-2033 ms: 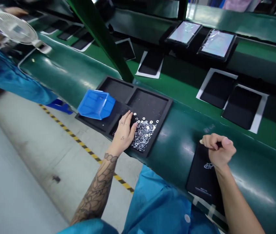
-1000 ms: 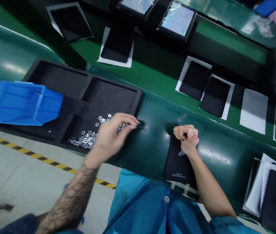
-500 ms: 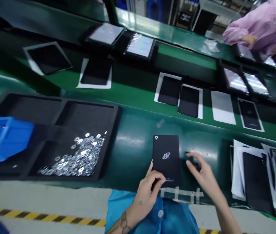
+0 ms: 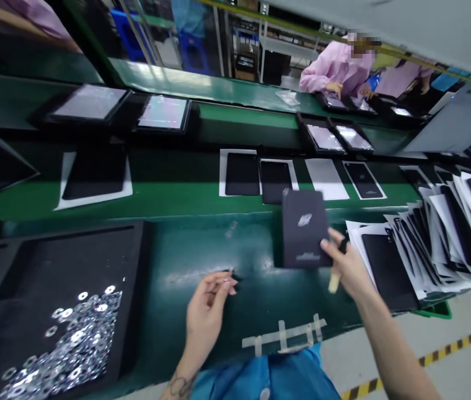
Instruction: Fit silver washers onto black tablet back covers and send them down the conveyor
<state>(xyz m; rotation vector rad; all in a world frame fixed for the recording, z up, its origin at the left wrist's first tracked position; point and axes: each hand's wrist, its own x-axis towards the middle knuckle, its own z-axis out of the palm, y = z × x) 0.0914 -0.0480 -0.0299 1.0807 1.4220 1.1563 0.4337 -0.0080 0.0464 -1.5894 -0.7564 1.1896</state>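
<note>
My right hand (image 4: 346,264) grips a black tablet back cover (image 4: 302,233) by its lower right edge. The cover is raised off the green bench, slightly blurred, with a pale logo and a camera hole at its upper left corner. A dark object and a short pale-yellow piece (image 4: 334,280) also show at this hand; what they belong to is unclear. My left hand (image 4: 210,300) is over the bench with thumb and fingertips pinched together. Anything between those fingertips is too small to make out. To its left lies a black tray (image 4: 133,289) with many shiny ring-shaped metal parts (image 4: 77,339).
Stacked covers and white sheets (image 4: 419,244) stand at the right. Beyond the bench, a green conveyor (image 4: 177,194) bears more covers on white paper. Black trays with film-wrapped panels (image 4: 163,114) lie farther back. A person in pink (image 4: 335,69) works across the line.
My right hand has taken the cover off the bench and moved it up and right. My left hand has let go of its lower edge and is apart from it. The view has shifted right.
</note>
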